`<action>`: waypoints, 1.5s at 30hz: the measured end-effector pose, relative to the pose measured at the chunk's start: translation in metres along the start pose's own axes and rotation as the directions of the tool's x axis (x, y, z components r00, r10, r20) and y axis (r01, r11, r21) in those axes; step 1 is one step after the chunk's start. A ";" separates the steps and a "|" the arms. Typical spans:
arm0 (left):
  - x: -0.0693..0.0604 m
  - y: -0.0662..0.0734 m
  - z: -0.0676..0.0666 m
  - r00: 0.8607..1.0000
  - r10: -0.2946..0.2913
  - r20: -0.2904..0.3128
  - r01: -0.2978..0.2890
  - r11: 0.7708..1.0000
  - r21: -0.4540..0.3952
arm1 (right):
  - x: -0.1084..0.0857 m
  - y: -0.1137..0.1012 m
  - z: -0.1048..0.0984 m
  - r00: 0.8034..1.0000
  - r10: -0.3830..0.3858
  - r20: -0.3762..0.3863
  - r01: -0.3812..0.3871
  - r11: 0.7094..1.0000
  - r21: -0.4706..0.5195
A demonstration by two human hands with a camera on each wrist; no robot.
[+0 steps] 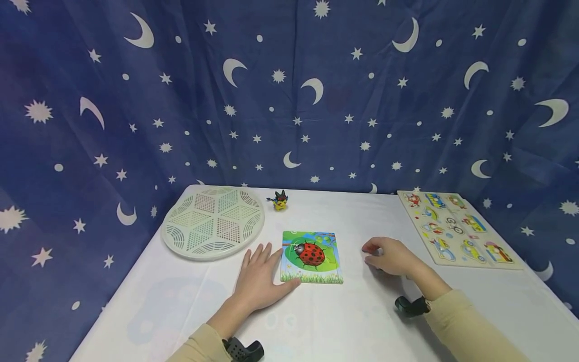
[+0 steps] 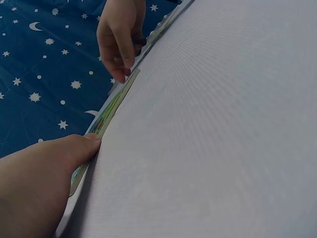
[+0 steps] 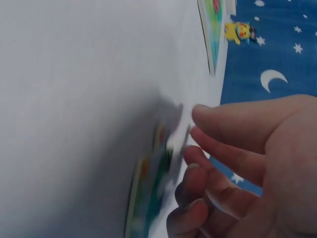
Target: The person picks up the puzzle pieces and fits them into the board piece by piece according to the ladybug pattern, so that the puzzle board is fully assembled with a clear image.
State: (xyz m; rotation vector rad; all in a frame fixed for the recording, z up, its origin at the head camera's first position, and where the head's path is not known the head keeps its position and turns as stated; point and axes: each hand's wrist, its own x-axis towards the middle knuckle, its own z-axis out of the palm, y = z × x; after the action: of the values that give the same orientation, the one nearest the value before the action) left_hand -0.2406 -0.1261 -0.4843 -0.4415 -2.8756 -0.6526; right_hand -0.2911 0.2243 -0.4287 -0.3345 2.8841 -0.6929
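A square ladybug jigsaw [image 1: 311, 255] lies flat on the white table before me. My left hand [image 1: 257, 281] rests beside it with fingers spread and the thumb on its lower left edge. In the left wrist view that thumb [image 2: 81, 148] presses the edge of the puzzle. My right hand [image 1: 391, 256] hovers low to the right of the jigsaw, fingers loosely bent, a small gap between thumb and forefinger. Blurred flat coloured pieces [image 3: 144, 193] with pale edges appear by this hand [image 3: 242, 148] in the right wrist view; their pictures are unreadable. The right hand mostly hides them in the head view.
A round pale lattice board [image 1: 213, 223] lies at the back left. Behind the jigsaw stands a small yellow figurine [image 1: 280, 200] with a dark hat. A wooden picture board [image 1: 457, 226] lies at the back right. A blue star-patterned curtain [image 1: 289, 100] hangs behind the table.
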 end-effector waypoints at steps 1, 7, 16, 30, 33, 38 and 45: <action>0.000 0.000 0.000 1.000 0.002 -0.001 -0.002 1.000 0.001 | -0.003 0.003 -0.002 1.000 0.007 0.009 -0.007 1.000 0.004; 0.003 0.001 -0.001 1.000 0.010 0.001 -0.010 1.000 0.006 | -0.020 0.025 -0.017 0.997 -0.052 0.059 0.049 0.998 0.046; -0.001 0.001 -0.001 1.000 0.000 -0.003 0.000 1.000 0.001 | -0.033 0.038 -0.027 0.990 -0.091 0.106 0.083 0.993 0.078; -0.001 0.000 0.000 1.000 0.009 -0.015 -0.009 1.000 0.005 | -0.030 0.040 -0.027 0.995 -0.044 0.091 0.042 0.999 0.024; -0.001 -0.001 0.001 1.000 0.013 -0.019 -0.013 1.000 0.000 | -0.029 0.040 -0.025 0.996 -0.008 0.091 0.004 0.999 0.036; 0.000 -0.001 0.001 1.000 0.010 -0.020 -0.010 1.000 0.007 | -0.028 0.035 -0.021 0.998 -0.010 0.064 0.006 0.998 0.066; 0.000 0.000 0.000 1.000 0.010 -0.018 -0.010 1.000 0.003 | -0.021 0.023 -0.013 0.993 -0.098 0.065 0.086 0.982 0.168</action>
State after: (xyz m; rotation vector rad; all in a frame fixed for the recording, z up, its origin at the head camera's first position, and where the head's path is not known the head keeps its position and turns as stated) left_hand -0.2405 -0.1259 -0.4846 -0.4473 -2.8546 -0.6477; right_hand -0.2777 0.2553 -0.4260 -0.4624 2.7339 -0.9091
